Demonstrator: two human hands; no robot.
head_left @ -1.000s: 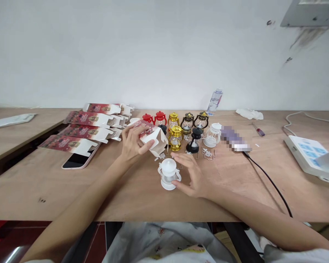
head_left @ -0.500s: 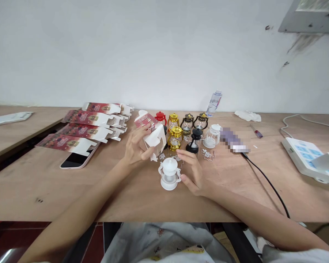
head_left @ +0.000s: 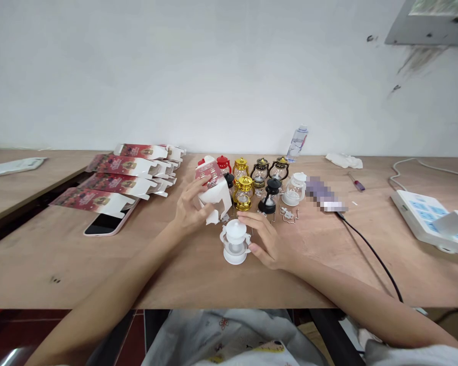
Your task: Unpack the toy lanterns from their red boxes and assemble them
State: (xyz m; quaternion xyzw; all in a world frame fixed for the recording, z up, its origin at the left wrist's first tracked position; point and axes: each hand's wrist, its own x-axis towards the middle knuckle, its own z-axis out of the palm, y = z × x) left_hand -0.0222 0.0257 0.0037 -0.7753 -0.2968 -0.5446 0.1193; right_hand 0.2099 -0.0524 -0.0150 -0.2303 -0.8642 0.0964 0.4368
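Observation:
My left hand (head_left: 189, 211) grips a small red-and-white carton (head_left: 212, 192), held upright with its open flaps hanging down. A white toy lantern (head_left: 235, 241) stands on the table in front of me. My right hand (head_left: 266, 239) curls round its right side, thumb and fingers touching the lantern. Behind them stand several small lanterns: red (head_left: 223, 163), gold (head_left: 243, 192), black (head_left: 268, 197) and white (head_left: 294, 189).
Flat red cartons (head_left: 114, 180) lie stacked at the left over a phone (head_left: 106, 223). A water bottle (head_left: 298, 141), a screwdriver (head_left: 354, 181), a white cloth (head_left: 343, 160), a power strip (head_left: 429, 218) and a black cable (head_left: 370, 249) lie to the right. Small metal handles (head_left: 289, 214) are scattered near the lanterns.
My left hand has turned the carton from lying sideways to upright and raised it a little. My right hand has closed in on the white lantern's side.

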